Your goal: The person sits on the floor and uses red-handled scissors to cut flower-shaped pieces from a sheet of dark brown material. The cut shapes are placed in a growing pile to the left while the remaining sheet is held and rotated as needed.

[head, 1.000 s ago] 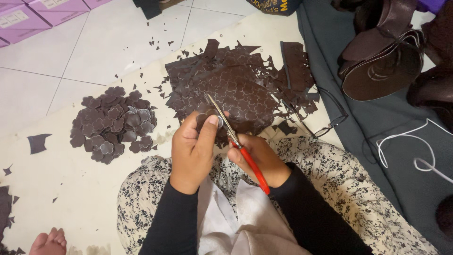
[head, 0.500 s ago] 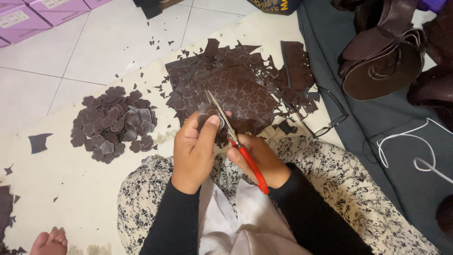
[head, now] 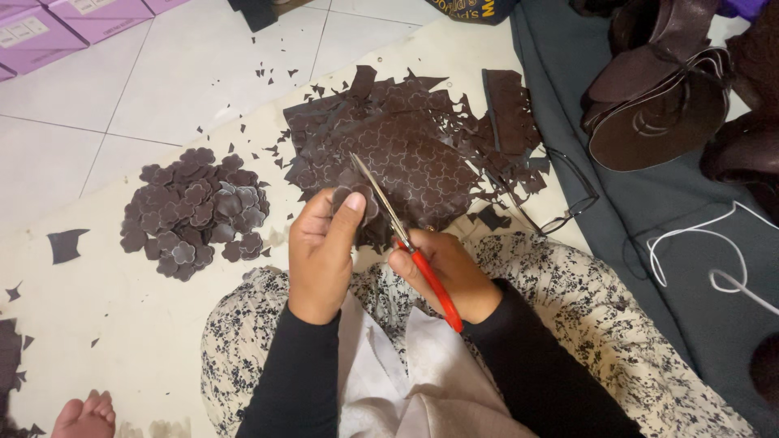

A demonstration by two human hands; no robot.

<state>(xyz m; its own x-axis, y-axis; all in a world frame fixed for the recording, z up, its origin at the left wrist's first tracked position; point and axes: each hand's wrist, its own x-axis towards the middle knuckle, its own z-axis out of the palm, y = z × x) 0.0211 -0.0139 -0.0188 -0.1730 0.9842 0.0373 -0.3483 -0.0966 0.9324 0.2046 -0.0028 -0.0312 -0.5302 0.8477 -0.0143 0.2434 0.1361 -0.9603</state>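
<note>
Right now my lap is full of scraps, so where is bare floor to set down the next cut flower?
Bare cream mat lies below the flower pile, left of the left hand; also bare white tiles above that pile. Crowded: the patterned brown sheets ahead, the eyeglasses beside them, and the shoe parts on grey cloth.

Even soft indoor light, faint shadows, sharp focus, no glare

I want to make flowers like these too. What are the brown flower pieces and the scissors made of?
The flower piece in the left hand looks like thin, matte brown leather or faux leather; it cuts clean and lies flat like the cut pile. Which of the two, I cannot tell. The scissors in the right hand have shiny metal blades and glossy red handles, probably plastic.
</note>
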